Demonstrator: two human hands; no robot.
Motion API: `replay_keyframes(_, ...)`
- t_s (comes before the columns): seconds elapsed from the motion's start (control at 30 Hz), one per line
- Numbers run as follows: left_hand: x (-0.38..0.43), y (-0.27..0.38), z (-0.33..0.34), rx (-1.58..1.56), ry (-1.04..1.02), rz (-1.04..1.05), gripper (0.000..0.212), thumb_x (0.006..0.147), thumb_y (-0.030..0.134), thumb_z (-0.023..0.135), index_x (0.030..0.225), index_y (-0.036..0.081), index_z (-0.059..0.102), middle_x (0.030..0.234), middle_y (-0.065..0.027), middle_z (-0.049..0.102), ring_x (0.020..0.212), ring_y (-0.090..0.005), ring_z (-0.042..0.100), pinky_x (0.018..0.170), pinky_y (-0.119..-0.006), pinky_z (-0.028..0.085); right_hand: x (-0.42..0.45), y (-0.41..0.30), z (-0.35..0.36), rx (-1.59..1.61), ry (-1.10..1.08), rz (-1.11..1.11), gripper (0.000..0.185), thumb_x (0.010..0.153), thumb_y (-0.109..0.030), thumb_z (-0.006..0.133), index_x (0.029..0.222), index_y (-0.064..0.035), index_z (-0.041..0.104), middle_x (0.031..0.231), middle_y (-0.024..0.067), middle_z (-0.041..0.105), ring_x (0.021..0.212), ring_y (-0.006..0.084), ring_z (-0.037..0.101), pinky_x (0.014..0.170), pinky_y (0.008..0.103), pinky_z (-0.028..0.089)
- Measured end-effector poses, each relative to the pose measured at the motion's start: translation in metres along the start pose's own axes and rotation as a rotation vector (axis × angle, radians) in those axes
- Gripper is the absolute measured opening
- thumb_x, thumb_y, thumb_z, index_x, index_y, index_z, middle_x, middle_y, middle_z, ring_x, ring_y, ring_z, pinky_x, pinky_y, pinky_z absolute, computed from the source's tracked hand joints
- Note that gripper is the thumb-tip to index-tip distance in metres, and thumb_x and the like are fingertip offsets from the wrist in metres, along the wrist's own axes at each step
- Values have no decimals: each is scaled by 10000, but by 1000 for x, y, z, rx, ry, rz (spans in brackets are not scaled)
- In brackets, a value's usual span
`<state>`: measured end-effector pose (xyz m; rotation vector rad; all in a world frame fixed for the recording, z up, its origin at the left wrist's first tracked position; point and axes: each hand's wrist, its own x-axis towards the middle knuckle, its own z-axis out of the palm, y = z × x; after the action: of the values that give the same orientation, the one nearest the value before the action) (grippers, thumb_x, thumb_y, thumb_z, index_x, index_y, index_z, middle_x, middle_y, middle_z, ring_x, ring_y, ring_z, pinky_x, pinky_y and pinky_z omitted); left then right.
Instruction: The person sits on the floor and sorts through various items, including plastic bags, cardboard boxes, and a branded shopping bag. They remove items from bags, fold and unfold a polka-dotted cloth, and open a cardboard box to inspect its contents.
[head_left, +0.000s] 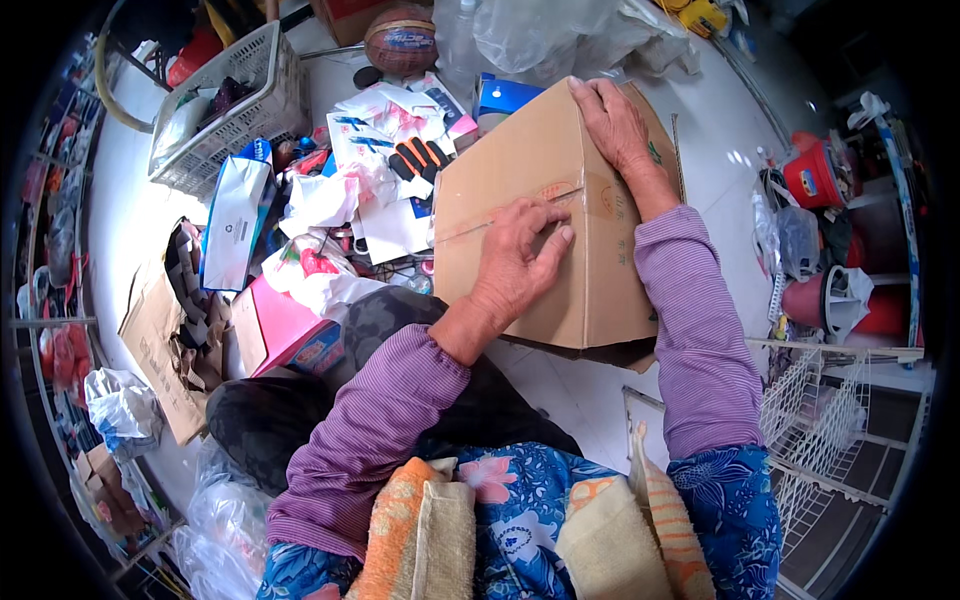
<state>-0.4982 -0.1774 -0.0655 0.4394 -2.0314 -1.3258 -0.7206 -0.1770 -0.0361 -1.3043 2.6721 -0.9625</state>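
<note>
A brown cardboard box stands tilted in front of me, with a taped seam across its near face and green printing on its side. My left hand rests on that face beside the seam. Its fingers are curled and its thumb stands apart; I see nothing held in it. Up at the far corner, my right hand grips the box's edge, fingers laid over the top. The box's lower end, near my knees, has a dark opening or raised flap.
To the left lies a pile of papers, plastic bags and a black-orange glove. Around it are a pink box, torn cardboard and a white plastic basket. A basketball sits beyond. At right are red buckets and a white wire rack.
</note>
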Motion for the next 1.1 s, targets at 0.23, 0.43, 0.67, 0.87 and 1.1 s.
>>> replay_keyframes(0.23, -11, 6, -19, 13, 43, -79, 244, 789, 69, 668, 1008, -31, 627, 917, -134, 629, 844, -190, 652, 763, -281, 541, -15, -18, 23, -70, 97, -78, 600, 869, -571, 417, 1069, -31, 586, 1069, 162, 597, 1057, 302, 526, 954, 407, 324)
replay_keyframes(0.43, -7, 10, -19, 52, -11, -31, 268, 773, 81, 686, 1005, -31, 612, 954, -137, 619, 847, -196, 645, 751, -297, 543, -25, -16, 17, -77, 100, -64, 595, 883, -561, 387, 1046, -26, 591, 1076, 170, 593, 1062, 309, 519, 961, 418, 318)
replay_keyframes(0.67, 2, 25, -16, 239, -58, 87, 416, 702, 186, 710, 1038, -12, 565, 1032, -149, 561, 911, -280, 589, 757, -362, 506, -27, -17, 14, -92, 85, -51, 571, 896, -537, 371, 1032, -29, 592, 1069, 175, 592, 1066, 308, 513, 972, 415, 305)
replay_keyframes(0.87, 38, 34, -25, 641, -271, 467, 417, 684, 305, 640, 976, 15, 571, 1031, -124, 520, 1045, -276, 485, 921, -406, 363, -29, -21, 19, -137, 119, -52, 517, 911, -516, 358, 1006, -67, 598, 1033, 155, 601, 1022, 312, 525, 928, 411, 330)
replay_keyframes(1.1, 60, 35, -7, 744, -482, 560, 325, 687, 266, 627, 896, 27, 556, 918, -92, 510, 937, -254, 493, 840, -375, 371, -25, -7, 31, -131, 221, -84, 495, 877, -518, 443, 907, -53, 607, 954, 163, 620, 957, 315, 554, 876, 420, 355)
